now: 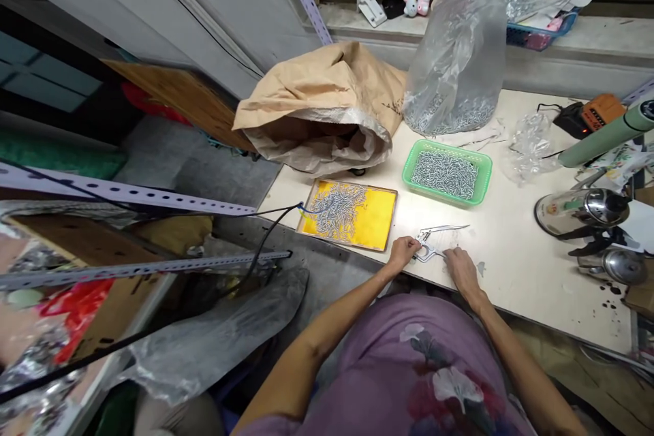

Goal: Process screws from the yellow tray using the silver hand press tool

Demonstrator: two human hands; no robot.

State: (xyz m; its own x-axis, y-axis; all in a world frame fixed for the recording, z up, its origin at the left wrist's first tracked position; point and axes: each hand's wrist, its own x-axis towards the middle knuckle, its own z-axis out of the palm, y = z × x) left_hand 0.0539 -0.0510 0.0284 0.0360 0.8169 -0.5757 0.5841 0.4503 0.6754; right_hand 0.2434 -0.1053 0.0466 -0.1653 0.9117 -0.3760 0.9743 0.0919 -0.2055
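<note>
A pair of metal scissors [434, 240] lies at the near edge of the pale table [516, 266]. My left hand [403, 251] is curled on its handle end. My right hand [460, 267] rests just to the right of the handles, fingers bent on the table, touching or close to the scissors; what it holds, if anything, is hidden. Behind the hands sit a yellow tray [378, 221] with a heap of small metal pins and a green basket [480, 170] filled with the same pins.
A large clear bag of pins [454, 61] and a brown paper sack [317, 102] stand at the back. A metal kettle [587, 211], a green roll [603, 139] and an orange charger [597, 112] occupy the right. Perforated metal rails [127, 194] and plastic bags crowd the left.
</note>
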